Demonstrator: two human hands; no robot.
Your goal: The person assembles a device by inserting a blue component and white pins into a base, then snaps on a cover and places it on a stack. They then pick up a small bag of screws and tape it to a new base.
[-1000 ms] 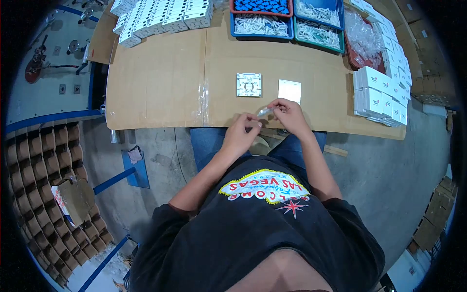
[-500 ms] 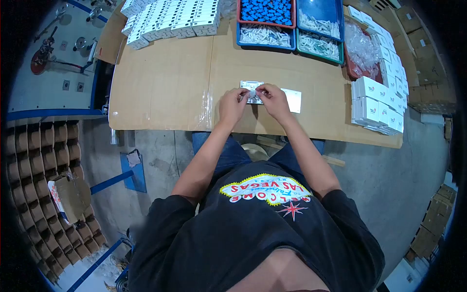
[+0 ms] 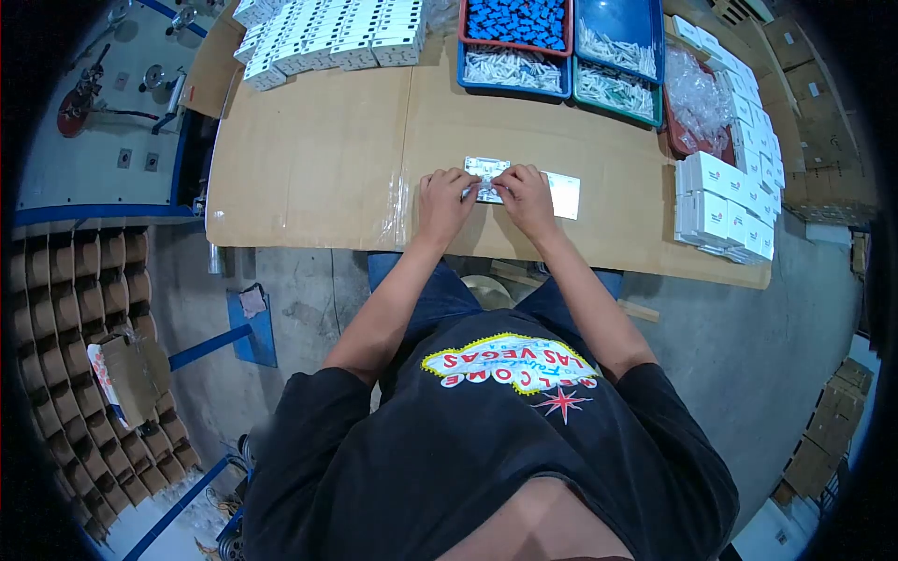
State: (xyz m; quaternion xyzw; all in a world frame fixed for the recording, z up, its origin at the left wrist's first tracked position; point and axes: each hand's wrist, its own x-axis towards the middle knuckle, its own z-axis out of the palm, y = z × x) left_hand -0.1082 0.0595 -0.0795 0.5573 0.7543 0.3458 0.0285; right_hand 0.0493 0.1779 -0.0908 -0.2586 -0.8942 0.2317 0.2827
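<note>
On the cardboard-covered table, a small open white housing (image 3: 487, 167) with fine inner parts lies in front of me. My left hand (image 3: 446, 202) is closed at its left side, thumb and fingertips pinched over its near half. From the other side my right hand (image 3: 526, 198) comes in with a similar pinch. Between the two sets of fingertips is something small and pale, too small to name. Partly behind my right hand, a flat white panel (image 3: 565, 196) rests on the cardboard. My fingers hide the near part of the housing.
White box-shaped units (image 3: 337, 35) stand in rows at the back left. Trays hold blue pieces (image 3: 517, 22) and white plastic pieces (image 3: 512, 67). Stacked white units (image 3: 725, 201) stand at the right, near a bag of clear plastic (image 3: 697, 98). A cardboard divider grid (image 3: 79, 318) is at lower left.
My right fingertips have come slightly down toward me over the housing. My left hand stays nearly in place, still pinched. The whole view has shifted a little.
</note>
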